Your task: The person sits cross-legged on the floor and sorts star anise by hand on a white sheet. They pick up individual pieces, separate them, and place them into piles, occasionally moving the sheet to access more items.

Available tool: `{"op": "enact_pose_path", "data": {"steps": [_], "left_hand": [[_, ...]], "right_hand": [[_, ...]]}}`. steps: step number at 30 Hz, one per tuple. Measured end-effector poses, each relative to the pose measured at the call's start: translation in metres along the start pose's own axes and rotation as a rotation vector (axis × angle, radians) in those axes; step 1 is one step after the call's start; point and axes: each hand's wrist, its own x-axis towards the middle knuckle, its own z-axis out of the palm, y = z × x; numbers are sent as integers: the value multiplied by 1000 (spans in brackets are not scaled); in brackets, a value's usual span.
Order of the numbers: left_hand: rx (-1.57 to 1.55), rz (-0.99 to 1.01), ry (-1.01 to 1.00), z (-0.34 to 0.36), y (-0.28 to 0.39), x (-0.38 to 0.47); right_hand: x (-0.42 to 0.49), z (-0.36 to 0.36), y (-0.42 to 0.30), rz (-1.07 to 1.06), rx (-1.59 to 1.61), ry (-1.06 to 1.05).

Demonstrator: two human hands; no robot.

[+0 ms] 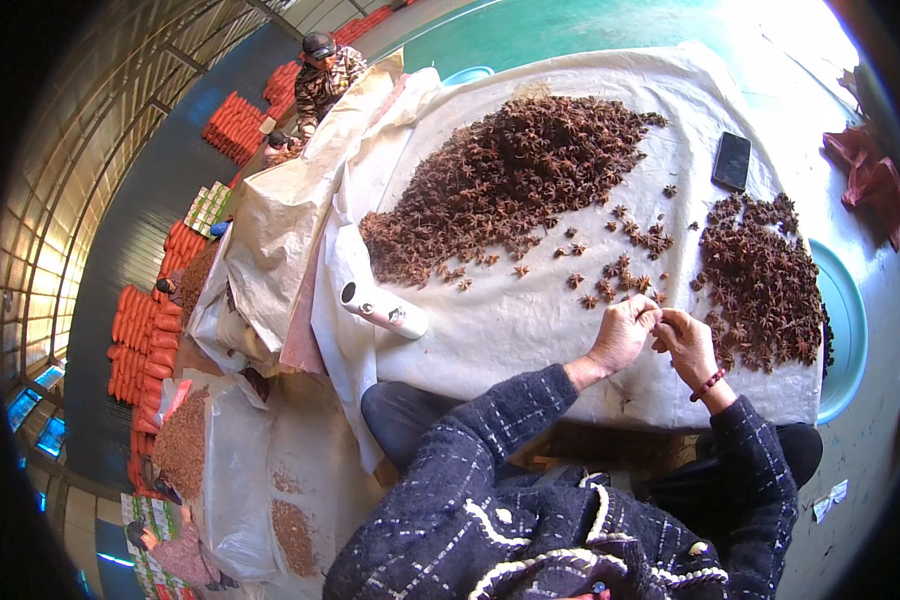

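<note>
My left hand point(621, 334) and my right hand point(686, 346) meet fingertip to fingertip over the near part of a cloth-covered table point(480, 330). Whatever lies between the fingers is too small and hidden to tell. A beaded bracelet circles my right wrist. Just beyond my hands lie loose star anise pods point(607, 285). A large heap of star anise point(525, 165) spreads across the far left of the cloth, and a smaller pile point(757, 285) covers its right edge. Above that pile rests a dark smartphone point(732, 161).
A white bottle point(386, 309) lies or stands tilted in view at the table's left. A light blue basin point(844, 330) is under the right edge. Red mesh bags point(866, 172) lie beyond. A person point(322, 82) works at the far left, with stacked orange sacks point(236, 127) behind.
</note>
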Motion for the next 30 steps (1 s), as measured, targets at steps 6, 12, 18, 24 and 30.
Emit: {"op": "enact_pose_path", "data": {"steps": [6,12,18,24,30], "left_hand": [[-154,-373,-623,-29,7,-28],[549,-110,-162,-66,-7,35],[999,-39,6,-48,-46,128],[886,-40,-66,-45,-67,138],[52,-126,93,-49,-59,100]], "right_hand": [[6,-19,-8,-92,-216,201],[6,-29,-20,-297,-479,303],[3,-21,-27,-263,-505,226],[3,-24,-27,-304,-523,229],[4,-18,-23,-212,-423,171]]}}
